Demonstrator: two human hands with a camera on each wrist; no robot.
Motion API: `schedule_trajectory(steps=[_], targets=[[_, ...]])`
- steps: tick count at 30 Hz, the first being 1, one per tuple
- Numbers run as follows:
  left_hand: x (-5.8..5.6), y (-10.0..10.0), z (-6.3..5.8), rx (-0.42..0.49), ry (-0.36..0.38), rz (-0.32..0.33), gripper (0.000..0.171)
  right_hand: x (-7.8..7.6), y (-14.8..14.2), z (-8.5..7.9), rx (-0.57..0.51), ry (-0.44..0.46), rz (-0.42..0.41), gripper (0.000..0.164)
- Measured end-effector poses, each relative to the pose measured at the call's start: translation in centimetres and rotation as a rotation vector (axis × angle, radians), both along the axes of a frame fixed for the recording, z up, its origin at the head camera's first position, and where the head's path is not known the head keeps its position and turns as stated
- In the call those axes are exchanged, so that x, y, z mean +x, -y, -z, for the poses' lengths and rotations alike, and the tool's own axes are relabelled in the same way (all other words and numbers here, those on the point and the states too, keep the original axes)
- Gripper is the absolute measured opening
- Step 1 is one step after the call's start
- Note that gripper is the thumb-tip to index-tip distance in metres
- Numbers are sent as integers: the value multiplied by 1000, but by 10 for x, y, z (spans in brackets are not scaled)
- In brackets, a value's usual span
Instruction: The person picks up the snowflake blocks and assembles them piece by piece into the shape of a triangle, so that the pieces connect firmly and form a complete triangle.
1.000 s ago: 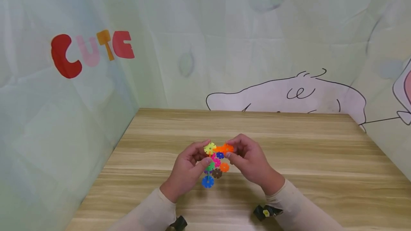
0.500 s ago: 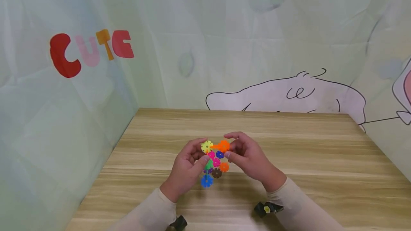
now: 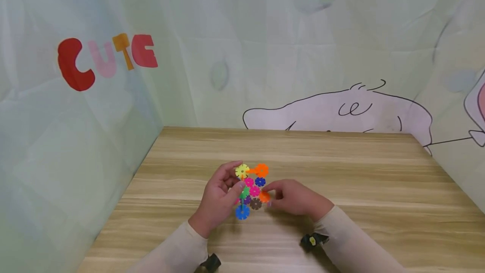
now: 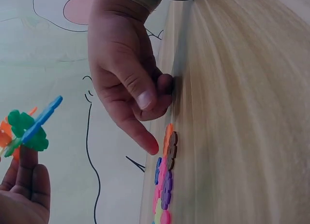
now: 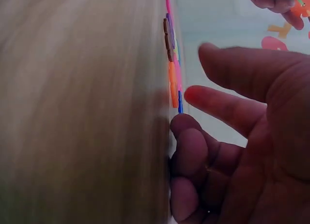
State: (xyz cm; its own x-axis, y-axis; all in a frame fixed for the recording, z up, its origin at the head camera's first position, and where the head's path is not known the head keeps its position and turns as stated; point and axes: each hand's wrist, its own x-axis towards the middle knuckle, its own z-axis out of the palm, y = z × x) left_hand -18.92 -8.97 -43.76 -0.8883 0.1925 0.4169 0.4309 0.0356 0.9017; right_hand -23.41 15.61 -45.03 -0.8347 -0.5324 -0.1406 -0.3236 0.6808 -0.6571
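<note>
My left hand (image 3: 217, 197) pinches a joined cluster of notched plastic snowflake discs up off the table. Yellow (image 3: 242, 171), orange (image 3: 261, 170) and blue (image 3: 242, 212) discs show in it, and a green disc (image 4: 25, 132) is clear in the left wrist view. My right hand (image 3: 297, 197) is low over the tabletop, holding nothing, thumb and index finger apart. Its fingertips are right at a loose orange disc (image 3: 265, 197). Beside that lie a brown disc (image 3: 255, 204), a dark blue disc (image 3: 260, 181), a pink disc (image 3: 254, 191) and a purple disc (image 3: 247, 200).
The loose discs lie flat on the wood-grain table (image 3: 341, 155), partly beneath the held cluster. A printed fabric backdrop (image 3: 265, 54) stands behind and to the left. Dark wrist cameras are strapped under both sleeves (image 3: 352, 235).
My right hand has let go of the cluster's orange end and come down toward the loose orange disc. My left hand still holds the cluster, shifted slightly left.
</note>
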Motion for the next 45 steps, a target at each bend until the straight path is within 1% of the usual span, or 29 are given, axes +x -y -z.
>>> schedule_trajectory(steps=[3, 6, 9, 13, 16, 22, 24, 26, 29, 32, 34, 37, 41, 45], targets=[[0, 0, 0, -1, -10, 7, 48, 3, 1, -2, 46, -6, -12, 42], [0, 0, 0, -5, -19, 9, 48, 5, 2, -5, 62, 6, 1, 35], [0, 1, 0, -8, -22, 10, 48, 7, 4, -7, 61, -1, 7, 26], [0, 1, 1, -8, -18, 14, 48, 8, 4, -7, 86, -41, -4, 22], [0, 1, 1, -6, -15, 14, 48, 9, 4, -6, 102, -43, 3, 24], [0, 0, -1, 8, -15, 9, 48, 11, 4, -8, 102, -2, 37, 30], [0, 0, -1, 15, -12, 6, 47, 10, 4, -10, 64, 18, 48, 28], [0, 0, -2, 18, -9, 4, 47, 9, 4, -14, -1, 39, 71, 25], [0, 0, -1, 19, -10, 6, 47, 7, 3, -20, -162, 59, 119, 23], [-1, 1, 0, 19, -22, 9, 48, 5, -1, -27, -337, 61, 155, 28], [-1, 1, 0, 20, -26, 10, 47, 5, -3, -32, -441, 69, 163, 33], [-2, 1, 1, 22, -25, 7, 47, 7, -6, -39, -558, 100, 157, 38], [-2, 2, 1, 22, -21, 3, 47, 8, -8, -43, -645, 166, 134, 41], [-2, 2, 1, 24, -24, 9, 47, 8, -9, -43, -675, 189, 117, 40]])
